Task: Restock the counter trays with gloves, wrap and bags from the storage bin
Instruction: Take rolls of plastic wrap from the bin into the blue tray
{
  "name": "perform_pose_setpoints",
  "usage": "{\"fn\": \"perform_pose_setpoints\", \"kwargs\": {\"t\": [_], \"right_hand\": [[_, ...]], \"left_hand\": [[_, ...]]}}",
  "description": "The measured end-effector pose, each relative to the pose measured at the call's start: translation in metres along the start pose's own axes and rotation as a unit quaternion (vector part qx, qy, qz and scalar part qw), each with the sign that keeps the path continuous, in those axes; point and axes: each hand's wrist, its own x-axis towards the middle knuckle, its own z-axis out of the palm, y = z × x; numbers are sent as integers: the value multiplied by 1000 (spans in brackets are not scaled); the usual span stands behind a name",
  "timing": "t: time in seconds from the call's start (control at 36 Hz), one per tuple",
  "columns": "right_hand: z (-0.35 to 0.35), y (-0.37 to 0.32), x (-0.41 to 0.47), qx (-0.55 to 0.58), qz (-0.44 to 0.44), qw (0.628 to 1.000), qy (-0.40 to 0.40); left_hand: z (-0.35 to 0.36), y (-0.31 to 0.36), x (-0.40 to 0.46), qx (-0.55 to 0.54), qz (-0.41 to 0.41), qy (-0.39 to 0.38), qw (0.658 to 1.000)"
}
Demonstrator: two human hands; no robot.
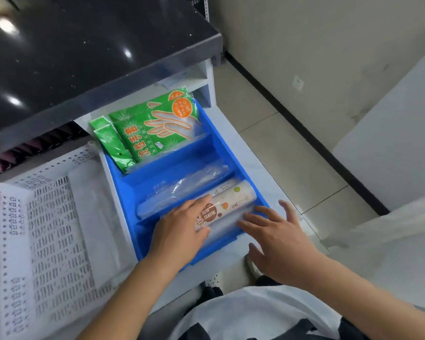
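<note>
I am settling the roll of cling wrap (225, 204) into the nearest compartment of the blue tray (207, 153), and both my hands are down on it. My left hand (182, 231) is lying flat over the near end of the roll, fingers stretched out and only pressing, not curled around anything. My right hand (277, 234) is spread wide with fingers splayed, fingertips touching the clear wrap at the roll's lower side while the thumb is hanging free below the tray's front wall; it is gripping nothing either. To do this well, I judge I should be rolling it gently back until it is lying parallel to the divider and fully below the rim, pushing with flat palms so the thin film is not creasing. The middle compartment behind is holding clear plastic bags (184, 190), and the far one is holding the green glove packs (157, 128) leaning upright against the back. Room is tight here: the black counter top (84, 57) is overhanging the far end of the tray, so I should be lifting my hands toward myself rather than upward and back. The white perforated basket (47, 229) is sitting just beside the tray on my left, with only a narrow gap, while my right side is opening onto bare floor (280, 143).
</note>
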Motion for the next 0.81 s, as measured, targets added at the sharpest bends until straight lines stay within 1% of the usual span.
{"fn": "perform_pose_setpoints", "kwargs": {"t": [0.03,0.08,0.17,0.28,0.33,0.36,0.42,0.47,0.53,0.58,0.64,0.75,0.81], "right_hand": [[-4,5,0,22,-22,999,5],[-17,16,1,103,-49,993,34],[-42,37,7,223,-34,971,77],[-63,52,21,262,-62,959,90],[-69,52,28,261,-82,959,70],[-71,49,31,249,-99,962,58],[-74,41,36,216,-138,966,43],[-77,26,38,194,-174,965,35],[-77,7,36,186,-205,960,29],[-72,-16,31,183,-234,955,19],[-64,-41,22,177,-267,947,9],[-33,-94,-4,162,-318,934,-16],[-11,-125,-19,170,-329,928,-35]], "left_hand": [[1,0,0,-13,-8,-3,1000],[3,1,0,-35,-21,-4,999],[6,3,-2,-48,-41,1,998],[8,11,-6,-50,-55,-11,997],[4,17,-10,-99,-81,1,992],[1,20,-13,-134,-98,26,986],[-6,25,-27,-193,-125,109,967],[-10,31,-46,-223,-142,199,944],[-11,35,-72,-233,-153,266,923],[-6,34,-103,-215,-171,296,915],[2,29,-138,-201,-195,307,910],[20,9,-214,-215,-259,342,877],[32,-6,-255,-214,-304,342,863]]}}
